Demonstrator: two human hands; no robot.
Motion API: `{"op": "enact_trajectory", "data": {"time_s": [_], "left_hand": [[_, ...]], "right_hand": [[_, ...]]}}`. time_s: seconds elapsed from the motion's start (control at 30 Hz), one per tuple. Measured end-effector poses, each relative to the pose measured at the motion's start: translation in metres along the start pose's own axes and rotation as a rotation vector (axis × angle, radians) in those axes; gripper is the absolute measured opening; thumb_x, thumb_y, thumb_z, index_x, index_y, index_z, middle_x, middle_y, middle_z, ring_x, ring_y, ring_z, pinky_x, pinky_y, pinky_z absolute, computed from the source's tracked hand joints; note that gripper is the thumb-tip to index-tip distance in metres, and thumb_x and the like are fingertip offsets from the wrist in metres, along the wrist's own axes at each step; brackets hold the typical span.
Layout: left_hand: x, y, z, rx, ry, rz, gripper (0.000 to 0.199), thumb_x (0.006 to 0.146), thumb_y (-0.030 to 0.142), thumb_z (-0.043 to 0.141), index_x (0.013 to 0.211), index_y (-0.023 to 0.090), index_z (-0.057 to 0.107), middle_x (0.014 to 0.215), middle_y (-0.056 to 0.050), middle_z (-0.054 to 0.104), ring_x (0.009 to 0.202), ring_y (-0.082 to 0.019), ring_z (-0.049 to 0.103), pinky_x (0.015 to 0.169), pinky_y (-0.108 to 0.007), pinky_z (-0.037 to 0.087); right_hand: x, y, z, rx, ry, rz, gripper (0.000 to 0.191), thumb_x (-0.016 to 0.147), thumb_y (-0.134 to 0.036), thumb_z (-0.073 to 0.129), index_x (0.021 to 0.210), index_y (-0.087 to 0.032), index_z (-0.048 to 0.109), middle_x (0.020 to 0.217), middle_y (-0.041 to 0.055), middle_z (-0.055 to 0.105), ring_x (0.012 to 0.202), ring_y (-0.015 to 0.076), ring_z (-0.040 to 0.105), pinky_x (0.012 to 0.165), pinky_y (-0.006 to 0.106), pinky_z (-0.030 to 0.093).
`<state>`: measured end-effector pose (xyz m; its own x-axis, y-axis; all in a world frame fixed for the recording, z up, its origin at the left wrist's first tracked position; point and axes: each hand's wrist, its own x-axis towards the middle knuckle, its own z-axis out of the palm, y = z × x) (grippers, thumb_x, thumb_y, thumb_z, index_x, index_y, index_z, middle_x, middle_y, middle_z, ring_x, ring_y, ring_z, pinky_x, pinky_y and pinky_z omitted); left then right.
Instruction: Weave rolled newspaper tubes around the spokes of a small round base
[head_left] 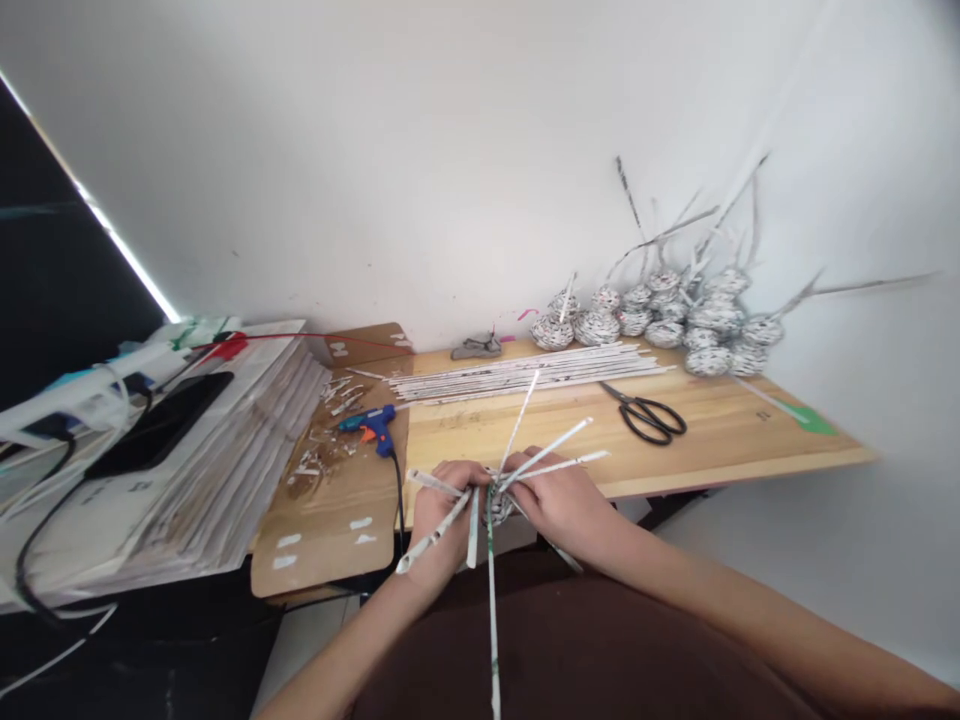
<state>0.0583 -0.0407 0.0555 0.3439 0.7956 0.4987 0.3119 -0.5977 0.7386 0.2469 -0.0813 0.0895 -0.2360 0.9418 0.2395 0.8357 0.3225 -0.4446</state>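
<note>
Close to my body, at the table's front edge, I hold a small woven paper piece with rolled-paper sticks spreading from it in several directions. My left hand is closed round its left side, fingers at the spot where the sticks meet. My right hand grips the other side, its fingertips among the sticks that point up and right. One long stick hangs straight down toward me. Most of the woven part lies hidden behind my hands and the sticks.
A row of paper tubes lies behind my hands. Black scissors rest to the right, before several woven paper gourd shapes. Leftward are a blue glue gun on cardboard, and stacked newspapers with a phone.
</note>
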Motion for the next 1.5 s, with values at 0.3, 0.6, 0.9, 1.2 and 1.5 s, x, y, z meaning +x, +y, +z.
{"op": "enact_trajectory", "data": {"time_s": [0.3,0.6,0.9,1.2,1.5], "left_hand": [[0.001,0.003,-0.002,-0.015,-0.037,-0.022,0.013,0.085,0.011,0.06,0.082,0.022,0.066,0.084,-0.003,0.072,0.084,-0.019,0.067,0.079,-0.032,0.052],[0.002,0.001,-0.002,0.034,0.041,-0.129,0.011,0.083,0.016,0.069,0.093,0.02,0.073,0.09,-0.005,0.075,0.088,-0.019,0.071,0.085,-0.033,0.055],[0.001,0.0,-0.002,0.049,0.094,-0.134,0.009,0.084,0.016,0.064,0.086,0.019,0.072,0.087,-0.005,0.074,0.087,-0.02,0.071,0.084,-0.034,0.056],[0.0,0.005,-0.002,-0.106,0.16,-0.221,0.006,0.079,0.017,0.066,0.081,0.019,0.071,0.083,-0.003,0.074,0.083,-0.019,0.071,0.083,-0.032,0.056],[-0.003,0.006,0.001,-0.524,0.158,-0.58,0.021,0.077,0.035,0.075,0.086,0.017,0.07,0.075,-0.001,0.068,0.064,-0.014,0.063,0.06,-0.027,0.054]], "right_hand": [[0.007,-0.006,-0.01,-0.084,0.121,-0.096,0.009,0.089,-0.016,0.061,0.084,-0.018,0.068,0.085,0.0061,0.071,0.087,0.0228,0.06,0.08,0.034,0.041],[0.002,-0.013,-0.006,0.212,0.08,-0.018,0.008,0.087,-0.015,0.06,0.091,-0.019,0.065,0.081,0.0034,0.071,0.071,0.0176,0.065,0.065,0.026,0.041],[-0.002,-0.013,0.011,0.429,0.1,0.018,0.013,0.091,-0.017,0.056,0.102,-0.021,0.06,0.088,0.0033,0.071,0.073,0.0167,0.066,0.066,0.027,0.047],[0.002,-0.009,0.024,0.451,0.221,-0.01,0.004,0.092,-0.025,0.061,0.094,-0.021,0.062,0.086,0.0041,0.071,0.078,0.0186,0.066,0.069,0.029,0.048],[0.005,-0.003,0.032,0.428,0.292,-0.052,0.004,0.092,-0.022,0.06,0.09,-0.02,0.063,0.079,0.0031,0.069,0.07,0.0163,0.063,0.065,0.027,0.045]]}}
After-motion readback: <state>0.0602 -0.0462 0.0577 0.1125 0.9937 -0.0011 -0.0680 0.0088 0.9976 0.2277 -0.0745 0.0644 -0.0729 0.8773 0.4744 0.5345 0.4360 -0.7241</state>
